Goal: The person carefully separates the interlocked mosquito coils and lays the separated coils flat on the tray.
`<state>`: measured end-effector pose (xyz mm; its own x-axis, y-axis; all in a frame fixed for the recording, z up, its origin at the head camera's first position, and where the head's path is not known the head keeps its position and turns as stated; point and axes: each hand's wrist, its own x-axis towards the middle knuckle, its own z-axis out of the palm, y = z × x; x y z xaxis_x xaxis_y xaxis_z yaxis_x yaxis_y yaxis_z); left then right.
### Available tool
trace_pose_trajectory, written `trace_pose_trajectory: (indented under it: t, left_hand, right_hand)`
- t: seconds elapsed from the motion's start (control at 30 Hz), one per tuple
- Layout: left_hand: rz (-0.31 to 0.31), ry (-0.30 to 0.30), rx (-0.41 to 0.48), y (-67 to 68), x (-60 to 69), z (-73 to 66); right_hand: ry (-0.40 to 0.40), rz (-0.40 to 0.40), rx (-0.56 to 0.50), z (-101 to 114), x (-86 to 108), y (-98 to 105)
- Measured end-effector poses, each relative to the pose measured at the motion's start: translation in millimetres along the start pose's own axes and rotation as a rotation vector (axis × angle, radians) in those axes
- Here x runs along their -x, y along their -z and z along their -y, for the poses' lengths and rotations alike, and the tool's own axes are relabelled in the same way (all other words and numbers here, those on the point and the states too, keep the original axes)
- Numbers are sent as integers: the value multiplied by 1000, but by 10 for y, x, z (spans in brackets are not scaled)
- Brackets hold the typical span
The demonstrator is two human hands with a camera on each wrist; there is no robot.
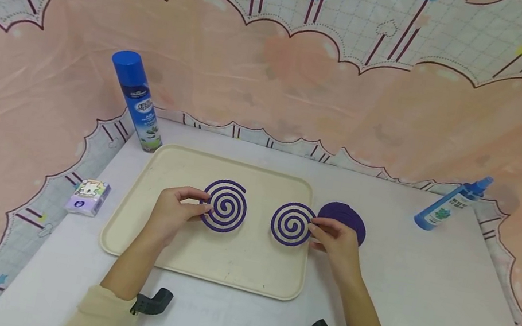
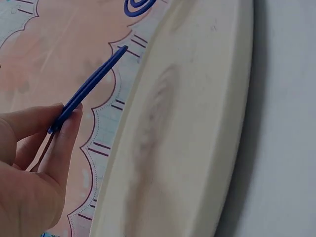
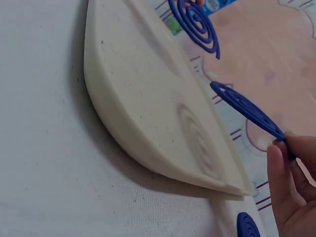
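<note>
A dark blue-purple mosquito coil (image 1: 226, 207) is pinched at its left rim by my left hand (image 1: 170, 214), above the cream tray (image 1: 242, 267). My right hand (image 1: 339, 248) pinches a second mosquito coil (image 1: 292, 225) at its right rim, over the tray's right side. Both coils face the head camera as full spirals, apart from each other. In the wrist views each held coil appears nearly edge-on, raised off the tray, which carries its shadow. Behind the right hand a round pile of more coils (image 1: 342, 213) lies on the table, partly covered by that hand.
A blue aerosol can (image 1: 140, 104) stands at the tray's back left corner. Left of the tray sits a small purple-and-white box (image 1: 88, 198). A blue spray bottle (image 1: 452, 204) stands at the back right of the white table (image 1: 444, 312). A patterned curtain (image 1: 275, 84) hangs behind.
</note>
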<state>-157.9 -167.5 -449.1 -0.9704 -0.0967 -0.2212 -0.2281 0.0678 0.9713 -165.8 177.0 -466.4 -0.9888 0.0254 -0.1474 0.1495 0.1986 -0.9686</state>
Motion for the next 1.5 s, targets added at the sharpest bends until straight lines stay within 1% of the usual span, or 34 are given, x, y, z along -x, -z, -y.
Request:
trace_pose_trajectory:
  t: [0.17,0.3,0.43,0.5,0.63,0.77,0.97,1.1,1.2,1.27,1.37,1.5]
  left_hand:
    - [-13,32,-78,105,-101,31]
    - [-18,24,-166,206,-238,4]
    - [-19,1,-245,311,-386,-44]
    - [-23,1,-273,353,-449,-67]
    - [-27,10,-314,413,-577,-146]
    - [-30,8,-347,460,-673,-216]
    - [-43,7,-390,495,-753,-258]
    - [-48,24,-413,474,-785,-255]
    - [-48,30,-412,454,-816,-230]
    - [-49,19,-417,458,-845,-193]
    - [-42,-13,-425,473,-893,-136]
    - [-44,-41,-518,484,-946,-94]
  right_hand:
    - [-17,55,44,-33,-141,-31]
    - [-6,97,77,-8,-311,-83]
    - [15,120,114,61,-468,-154]
    - [17,129,124,101,-529,-189]
    - [15,145,115,195,-650,-265]
    - [11,158,103,253,-744,-353]
    - [-12,162,94,288,-870,-492]
    - [-21,149,88,266,-933,-568]
    - [-19,138,95,222,-970,-615]
    - [-6,135,118,196,-979,-641]
    - [24,113,182,162,-974,-679]
    - [54,95,250,100,-989,-718]
